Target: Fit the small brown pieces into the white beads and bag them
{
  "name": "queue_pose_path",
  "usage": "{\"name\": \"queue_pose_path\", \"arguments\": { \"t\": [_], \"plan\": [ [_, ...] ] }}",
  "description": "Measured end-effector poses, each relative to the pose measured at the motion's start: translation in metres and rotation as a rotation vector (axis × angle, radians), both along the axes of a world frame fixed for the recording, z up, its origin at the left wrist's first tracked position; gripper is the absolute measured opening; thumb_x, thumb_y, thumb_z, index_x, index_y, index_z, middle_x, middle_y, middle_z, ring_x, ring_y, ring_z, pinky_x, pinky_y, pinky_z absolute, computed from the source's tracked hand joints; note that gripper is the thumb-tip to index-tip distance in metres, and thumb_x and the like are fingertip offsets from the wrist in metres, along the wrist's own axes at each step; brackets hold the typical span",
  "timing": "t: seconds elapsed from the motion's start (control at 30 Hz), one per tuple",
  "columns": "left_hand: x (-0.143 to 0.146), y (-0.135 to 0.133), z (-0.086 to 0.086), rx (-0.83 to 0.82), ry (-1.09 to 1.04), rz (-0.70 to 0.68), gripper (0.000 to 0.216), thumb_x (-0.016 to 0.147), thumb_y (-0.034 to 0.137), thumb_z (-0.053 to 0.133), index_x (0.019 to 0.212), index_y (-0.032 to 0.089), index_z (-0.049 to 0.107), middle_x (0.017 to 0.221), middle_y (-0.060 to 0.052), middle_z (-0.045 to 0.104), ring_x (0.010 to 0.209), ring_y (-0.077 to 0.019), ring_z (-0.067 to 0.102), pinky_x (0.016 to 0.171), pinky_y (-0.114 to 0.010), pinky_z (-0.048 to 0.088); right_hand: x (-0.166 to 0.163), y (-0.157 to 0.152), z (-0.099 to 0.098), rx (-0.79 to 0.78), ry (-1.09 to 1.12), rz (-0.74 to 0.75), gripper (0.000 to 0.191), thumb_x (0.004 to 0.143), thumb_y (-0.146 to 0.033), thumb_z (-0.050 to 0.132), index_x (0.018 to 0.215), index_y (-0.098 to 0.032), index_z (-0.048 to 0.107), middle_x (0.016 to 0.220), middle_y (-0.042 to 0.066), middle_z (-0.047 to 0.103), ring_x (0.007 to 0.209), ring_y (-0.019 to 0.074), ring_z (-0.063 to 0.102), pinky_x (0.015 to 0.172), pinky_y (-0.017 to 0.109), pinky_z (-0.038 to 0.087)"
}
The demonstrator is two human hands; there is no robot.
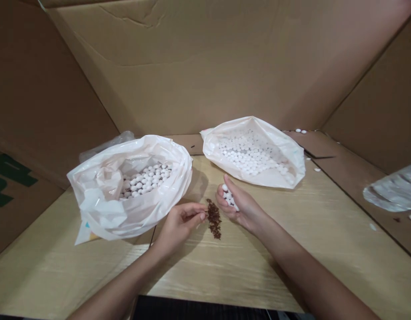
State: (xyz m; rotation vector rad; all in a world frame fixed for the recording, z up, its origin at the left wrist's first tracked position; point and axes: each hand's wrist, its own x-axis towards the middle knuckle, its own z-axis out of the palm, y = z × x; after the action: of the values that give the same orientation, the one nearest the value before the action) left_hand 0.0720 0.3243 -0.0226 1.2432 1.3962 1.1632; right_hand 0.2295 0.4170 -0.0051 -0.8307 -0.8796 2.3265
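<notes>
My right hand [237, 202] is cupped around several small white round pieces [227, 195], held just above the wooden tabletop [292, 249]. My left hand [180, 222] rests beside a small pile of dark brown bits [213, 218], its fingers curled with the thumb and forefinger tips reaching toward the pile. An open white plastic bag [101, 209] of white round pieces stands just left of my left hand. A second, flatter plastic bag [258, 178] holding many of the same pieces lies behind my right hand.
Tall cardboard walls [205, 71] enclose the table at the back and on both sides. A clear plastic bag [393, 193] lies at the right edge. A few loose white pieces [301, 131] are scattered on the cardboard flap at the right.
</notes>
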Motion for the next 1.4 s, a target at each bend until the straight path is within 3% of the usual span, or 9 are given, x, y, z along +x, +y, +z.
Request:
{"name": "queue_pose_path", "arguments": {
  "t": [0.23,0.53,0.7,0.9,1.4],
  "plan": [
    [0.005,-0.005,0.012,0.093,-0.002,0.0,0.009,0.075,0.021,0.069,0.08,0.016,0.076,0.079,-0.006,0.074,0.072,-0.0155,0.067,0.069,-0.026,0.054,-0.001,-0.003,-0.002,0.092,-0.029,0.038,0.051,0.08,-0.065,0.058,0.065,-0.017,0.047,0.045,-0.007,0.043,0.031,0.0015,0.025,0.029,0.012,0.01],
    [0.01,-0.011,0.019,0.117,-0.064,0.053,0.014,0.073,0.029,0.075,0.076,0.016,0.075,0.078,-0.006,0.075,0.072,-0.018,0.07,0.068,-0.027,0.057,-0.005,-0.016,-0.001,0.284,-0.098,0.155,0.06,0.082,-0.072,0.046,0.06,-0.016,0.049,0.043,-0.005,0.042,0.031,0.0023,0.024,0.03,0.014,0.011],
    [0.011,-0.014,0.024,0.156,-0.115,0.035,0.004,0.075,0.021,0.073,0.076,0.017,0.074,0.078,-0.004,0.074,0.072,-0.0161,0.069,0.068,-0.025,0.057,-0.006,-0.02,-0.005,0.367,-0.146,0.223,0.064,0.083,-0.074,0.04,0.058,-0.016,0.05,0.042,-0.004,0.041,0.032,0.0033,0.028,0.031,0.015,0.016],
    [0.011,-0.016,0.024,0.285,-0.021,0.07,0.004,0.076,0.015,0.072,0.077,0.018,0.074,0.076,-0.002,0.071,0.071,-0.013,0.065,0.067,-0.022,0.053,-0.006,-0.021,-0.01,0.478,-0.168,0.277,0.067,0.081,-0.079,0.036,0.061,-0.017,0.052,0.046,-0.002,0.047,0.034,0.0046,0.035,0.032,0.016,0.024],
    [0.011,-0.016,0.021,0.246,0.027,0.066,0.007,0.078,0.021,0.072,0.076,0.015,0.072,0.073,-0.006,0.068,0.069,-0.016,0.062,0.063,-0.027,0.047,-0.005,-0.024,-0.011,0.566,-0.221,0.354,0.069,0.087,-0.074,0.029,0.061,-0.015,0.052,0.048,-0.002,0.047,0.036,0.0039,0.035,0.035,0.016,0.025]
  ]
}}
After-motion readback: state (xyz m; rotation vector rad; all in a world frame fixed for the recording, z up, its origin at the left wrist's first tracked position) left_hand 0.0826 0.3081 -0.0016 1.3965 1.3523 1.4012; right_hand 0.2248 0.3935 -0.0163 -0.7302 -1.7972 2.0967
